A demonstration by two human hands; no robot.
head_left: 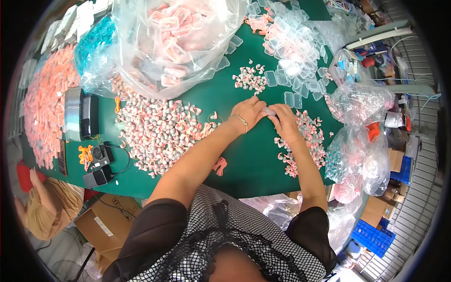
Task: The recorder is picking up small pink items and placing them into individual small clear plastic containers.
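Observation:
My left hand [249,113] and my right hand [285,123] meet over the green table. Fingers of both are closed on a small clear plastic box [268,111], pinkish inside; its contents are too small to make out. Just beyond the left hand lies a small heap of pink-and-grey curled pieces [249,79]. Another heap of such pieces [307,141] spreads under and beside my right forearm. A larger heap [159,134] lies left of my left forearm. Past the right hand, flat clear box parts [293,100] rest near a big pile of clear boxes [298,61].
A big clear bag [178,42] of pink-filled boxes stands at the far left, with a teal bag [96,47] beside it. Farther left are a spool [73,115], black devices [99,157] and a pink heap [47,108]. Plastic bags [359,105] line the right edge. Another person [51,207] sits lower left.

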